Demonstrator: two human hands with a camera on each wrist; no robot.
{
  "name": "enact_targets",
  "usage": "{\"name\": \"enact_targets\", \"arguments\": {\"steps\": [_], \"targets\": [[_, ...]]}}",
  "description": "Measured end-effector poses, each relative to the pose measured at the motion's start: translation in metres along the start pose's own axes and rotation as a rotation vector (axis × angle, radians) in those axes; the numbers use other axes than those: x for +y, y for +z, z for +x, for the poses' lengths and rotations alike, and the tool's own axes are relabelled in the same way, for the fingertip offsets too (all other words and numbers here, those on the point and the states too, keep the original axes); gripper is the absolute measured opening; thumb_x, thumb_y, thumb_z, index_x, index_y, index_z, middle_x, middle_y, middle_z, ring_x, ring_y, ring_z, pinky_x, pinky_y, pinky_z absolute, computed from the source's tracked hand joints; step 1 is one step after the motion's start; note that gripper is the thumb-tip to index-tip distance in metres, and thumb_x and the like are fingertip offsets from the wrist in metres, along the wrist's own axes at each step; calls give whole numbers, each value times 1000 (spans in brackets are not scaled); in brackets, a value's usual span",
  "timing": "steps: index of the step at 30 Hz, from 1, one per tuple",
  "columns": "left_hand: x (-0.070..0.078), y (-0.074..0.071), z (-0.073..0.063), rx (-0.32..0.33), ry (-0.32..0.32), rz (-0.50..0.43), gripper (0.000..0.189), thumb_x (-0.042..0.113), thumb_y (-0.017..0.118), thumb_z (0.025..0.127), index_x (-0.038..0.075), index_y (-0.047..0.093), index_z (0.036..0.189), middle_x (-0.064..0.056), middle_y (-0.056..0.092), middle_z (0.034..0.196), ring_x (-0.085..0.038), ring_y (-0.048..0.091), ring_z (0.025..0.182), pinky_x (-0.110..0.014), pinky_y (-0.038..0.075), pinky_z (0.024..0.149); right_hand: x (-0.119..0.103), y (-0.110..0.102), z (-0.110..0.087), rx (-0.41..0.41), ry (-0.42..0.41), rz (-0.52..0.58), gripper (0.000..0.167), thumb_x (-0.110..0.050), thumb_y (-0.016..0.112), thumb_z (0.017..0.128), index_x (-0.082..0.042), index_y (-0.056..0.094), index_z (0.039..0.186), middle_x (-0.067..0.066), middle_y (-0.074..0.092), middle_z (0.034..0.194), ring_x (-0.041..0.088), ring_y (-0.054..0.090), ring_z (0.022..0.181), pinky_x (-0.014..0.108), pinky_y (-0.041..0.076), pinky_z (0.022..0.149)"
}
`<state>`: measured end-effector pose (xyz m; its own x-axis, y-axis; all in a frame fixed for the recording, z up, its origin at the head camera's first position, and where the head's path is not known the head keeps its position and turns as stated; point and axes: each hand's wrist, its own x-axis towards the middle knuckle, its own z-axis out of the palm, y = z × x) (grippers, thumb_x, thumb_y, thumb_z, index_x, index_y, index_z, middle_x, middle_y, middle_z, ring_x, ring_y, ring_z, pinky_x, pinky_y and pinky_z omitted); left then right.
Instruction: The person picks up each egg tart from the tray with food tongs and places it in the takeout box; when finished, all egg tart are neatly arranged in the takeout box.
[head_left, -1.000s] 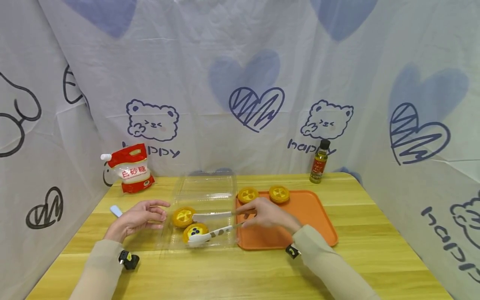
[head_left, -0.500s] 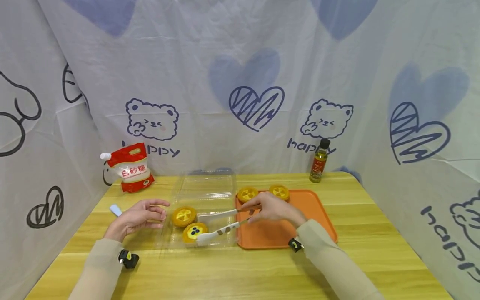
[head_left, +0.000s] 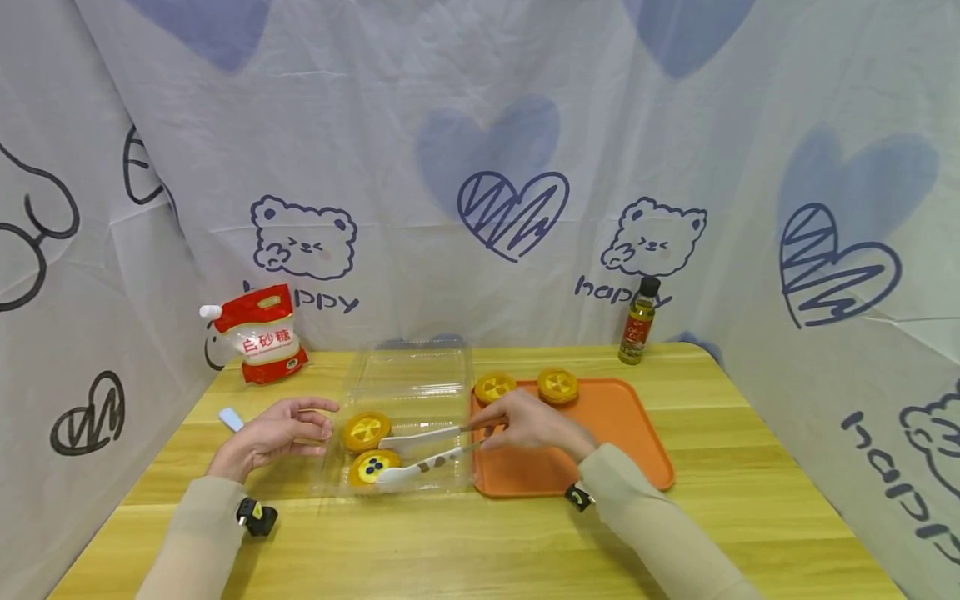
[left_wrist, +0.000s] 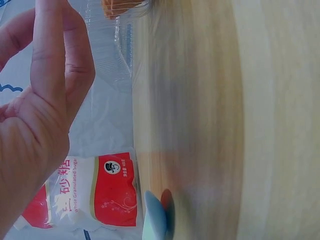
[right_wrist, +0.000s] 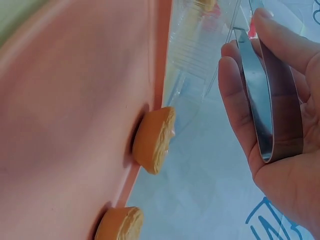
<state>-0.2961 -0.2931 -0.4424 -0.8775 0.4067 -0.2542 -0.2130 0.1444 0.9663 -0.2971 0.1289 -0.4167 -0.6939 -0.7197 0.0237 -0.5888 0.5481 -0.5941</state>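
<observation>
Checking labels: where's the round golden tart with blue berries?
Head view, left of centre: the berry tart lies in the clear plastic clamshell, just below the round berryless golden tart, a white tip of the brown-spotted tongs at its right.

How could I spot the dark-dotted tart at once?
On the wooden table, left of the orange tray, sits an open clear box. The tart is the nearer of two inside; only it has dark blue dots on top.

Two tarts (head_left: 367,431) in container (head_left: 420,406), left of tray (head_left: 600,454); bottle (head_left: 637,327) behind tray.
</observation>
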Motion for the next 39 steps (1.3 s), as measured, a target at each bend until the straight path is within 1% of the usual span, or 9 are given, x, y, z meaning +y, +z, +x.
{"name": "enact_targets", "arguments": {"steps": [7, 12, 17, 20, 24, 27, 33, 37, 39], "targets": [[2, 1, -1, -4, 1, -9, 58, -1, 63, 91, -8, 34, 141, -7, 63, 100, -17, 65, 90, -36, 61, 82, -4, 3, 4, 1, -8, 0, 34, -21, 73, 88, -16, 71, 122, 2, 74, 109, 5, 64, 83, 19, 54, 67], [2, 1, -2, -4, -2, -6, 58, 0, 64, 91, -7, 36, 141, -6, 63, 99, -17, 65, 90, -36, 61, 82, -6, 6, 5, 1, 13, 26, 35, -19, 72, 90, -15, 69, 124, 4, 73, 112, 4, 64, 83, 19, 54, 67], [2, 0, -1, 5, -4, 5, 59, 0, 64, 91, -7, 35, 141, -6, 63, 99, -16, 65, 90, -37, 61, 82, -5, 6, 5, 3, 12, 26, 36, -19, 72, 89, -16, 69, 125, 4, 73, 112, 5, 64, 84, 20, 54, 67], [1, 0, -1, 12, -6, 11, 58, 1, 65, 91, -7, 36, 141, -7, 63, 99, -16, 65, 89, -37, 61, 82, -2, 5, 4, 2, 2, 20, 37, -22, 73, 89, -19, 68, 126, 1, 72, 115, 6, 63, 89, 20, 54, 71], [1, 0, -1, 16, -9, 11, 58, 0, 65, 90, -7, 36, 140, -6, 63, 98, -16, 65, 88, -36, 61, 81, 3, 3, 1, 7, -4, 30, 40, -26, 75, 87, -22, 68, 126, 0, 72, 117, 11, 64, 95, 21, 52, 74], [1, 0, 0, 9, -4, 8, 59, -1, 65, 90, -8, 36, 140, -5, 63, 97, -16, 65, 88, -36, 61, 81, 5, -2, -3, 12, 12, 51, 41, -28, 76, 86, -24, 68, 126, -1, 71, 118, 13, 64, 96, 23, 51, 72], [0, -1, 0, 6, 1, 7, 57, -1, 65, 90, -8, 37, 140, -3, 63, 94, -15, 65, 87, -35, 61, 80, 11, -9, -10, 51, 3, 5, 41, -29, 76, 86, -26, 68, 126, -1, 72, 115, 6, 62, 89, 22, 51, 69], [0, 0, 0, 6, 2, 4, 57, -1, 64, 90, -8, 37, 140, -3, 63, 95, -16, 65, 88, -35, 61, 80, 17, -12, -14, 80, 21, 12, 43, -29, 76, 86, -25, 67, 127, 0, 73, 107, 9, 60, 80, 22, 49, 63], [0, 1, -1, 8, 1, 6, 58, -1, 64, 90, -8, 36, 140, -4, 63, 96, -16, 65, 88, -35, 61, 81, 20, -13, -17, 87, 31, 26, 43, -29, 76, 86, -23, 67, 128, 1, 73, 106, 10, 59, 79, 21, 48, 61]]}}
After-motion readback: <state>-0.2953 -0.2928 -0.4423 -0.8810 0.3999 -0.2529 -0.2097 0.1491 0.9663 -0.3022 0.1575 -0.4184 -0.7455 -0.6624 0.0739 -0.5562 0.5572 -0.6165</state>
